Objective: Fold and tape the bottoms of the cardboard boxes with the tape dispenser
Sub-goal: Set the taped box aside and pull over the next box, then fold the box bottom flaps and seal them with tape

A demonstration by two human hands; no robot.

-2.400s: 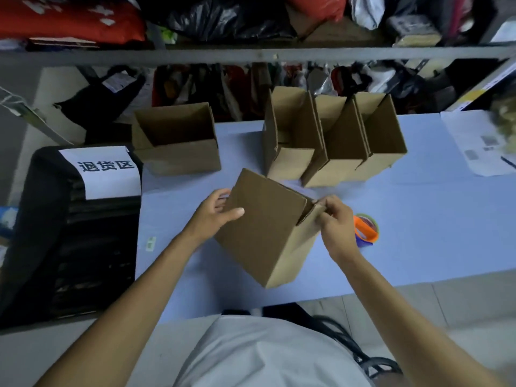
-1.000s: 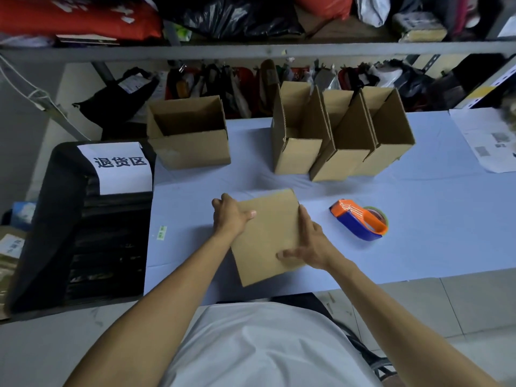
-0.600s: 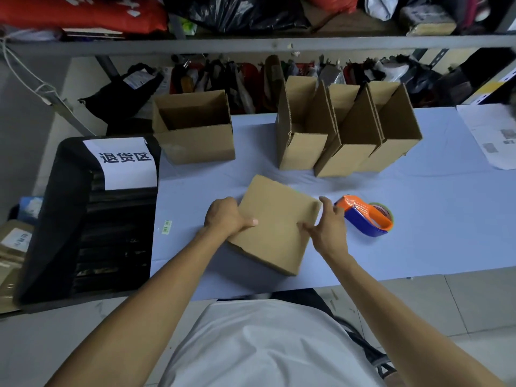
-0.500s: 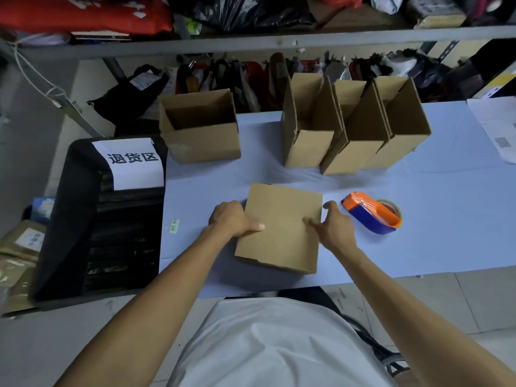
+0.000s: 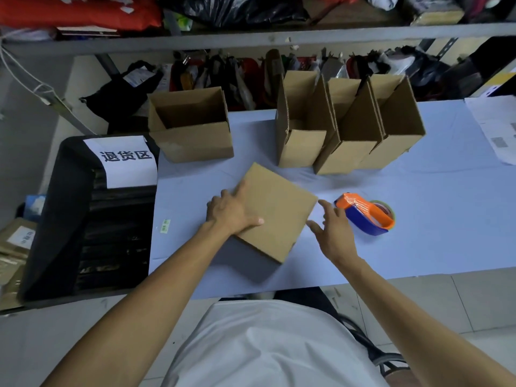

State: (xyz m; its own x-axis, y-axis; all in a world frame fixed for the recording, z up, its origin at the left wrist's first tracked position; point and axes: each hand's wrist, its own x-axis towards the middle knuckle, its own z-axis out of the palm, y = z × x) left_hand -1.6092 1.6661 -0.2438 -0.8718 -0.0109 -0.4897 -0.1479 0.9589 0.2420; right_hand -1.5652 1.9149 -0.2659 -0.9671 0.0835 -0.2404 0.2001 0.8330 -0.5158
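Seemingly, the folding was done and the taping was not yet begun.

Flaps-up on the table, the box lay under the flat left hand, fingers straight, pressing; the right hand hung open beside it, grasping nothing, just short of the dispenser. No tape showed on the seam. Four more boxes stood at the far edge: one apart on the left, three nested together; whether their bottoms were taped I could not tell. A pale blue cover lay over the table; a cluttered shelf ran behind, and a black bin with a paper sign stood left.
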